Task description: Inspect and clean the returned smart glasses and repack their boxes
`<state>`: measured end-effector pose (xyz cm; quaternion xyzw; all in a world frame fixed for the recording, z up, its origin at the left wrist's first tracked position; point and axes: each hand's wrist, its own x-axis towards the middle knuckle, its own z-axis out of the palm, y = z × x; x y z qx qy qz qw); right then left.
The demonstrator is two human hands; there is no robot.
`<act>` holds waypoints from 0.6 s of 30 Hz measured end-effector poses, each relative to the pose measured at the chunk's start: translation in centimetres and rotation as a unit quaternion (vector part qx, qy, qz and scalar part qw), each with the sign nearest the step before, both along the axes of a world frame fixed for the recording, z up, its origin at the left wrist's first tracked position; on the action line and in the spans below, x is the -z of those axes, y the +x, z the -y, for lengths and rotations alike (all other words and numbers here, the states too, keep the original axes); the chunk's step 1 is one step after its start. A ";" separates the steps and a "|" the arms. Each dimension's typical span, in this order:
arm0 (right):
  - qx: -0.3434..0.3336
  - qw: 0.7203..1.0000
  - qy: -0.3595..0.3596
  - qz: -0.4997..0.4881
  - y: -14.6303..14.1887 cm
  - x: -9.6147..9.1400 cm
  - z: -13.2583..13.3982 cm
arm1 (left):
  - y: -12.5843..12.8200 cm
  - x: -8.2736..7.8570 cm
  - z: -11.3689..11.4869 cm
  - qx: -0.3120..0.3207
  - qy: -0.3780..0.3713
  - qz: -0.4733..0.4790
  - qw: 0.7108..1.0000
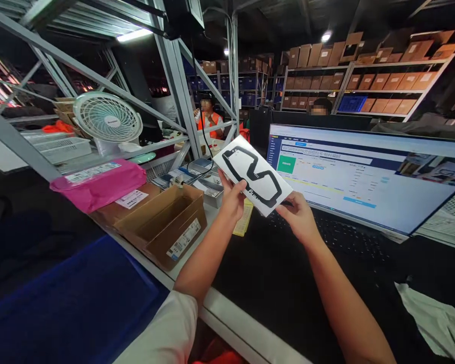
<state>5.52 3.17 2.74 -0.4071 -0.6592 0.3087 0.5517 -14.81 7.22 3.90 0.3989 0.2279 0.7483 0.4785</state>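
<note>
Both my hands hold up a flat white product box (252,173) printed with a black angular outline, tilted in front of the monitor (367,174). My left hand (232,196) grips its lower left edge, thumb on the front face. My right hand (299,216) pinches its lower right corner. The box hangs above a black keyboard (345,236) on the dark desk mat.
An open empty cardboard box (167,220) sits left of my hands, with a pink mailer bag (98,184) and a white fan (108,119) behind it. A blue bin (76,303) lies at lower left. White paper (436,318) lies at lower right. Two people sit behind; carton shelves beyond.
</note>
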 end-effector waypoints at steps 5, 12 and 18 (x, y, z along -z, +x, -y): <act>-0.031 0.967 -0.101 0.230 6.0 -1.7 0.3 | -0.7 0.1 0.0 0.005 0.098 -0.076 0.992; 0.021 0.996 -0.005 0.092 6.1 -2.6 1.6 | 0.2 1.1 0.9 0.064 0.088 -0.159 0.981; -0.045 0.994 0.005 0.102 3.9 -3.3 2.6 | 1.1 0.7 0.7 0.060 0.032 -0.084 0.994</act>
